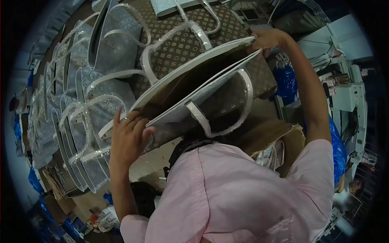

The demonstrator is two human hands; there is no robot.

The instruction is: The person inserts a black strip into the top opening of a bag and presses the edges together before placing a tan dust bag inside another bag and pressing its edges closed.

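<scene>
A large white tote bag (219, 81) with a brown inside lies across the table in front of me, its mouth gaping toward me. My left hand (130, 135) holds the bag's near-left corner, fingers bent at the rim, with one finger stretched out and a ring on another. At the far-right corner, my right hand (268, 39) is closed on the rim, its fingertips partly hidden. Two pale handles wrapped in clear film stick out, one on each side; the front handle (247, 103) loops toward my body.
Several grey-white patterned bags (77, 109) stand packed at the left. A brown patterned cover (174, 52) lies under the bag, and another pale bag (165, 6) sits at the back. An open cardboard box (279, 137) is beside me at right, near blue plastic (285, 83). A person (348, 196) shows far right.
</scene>
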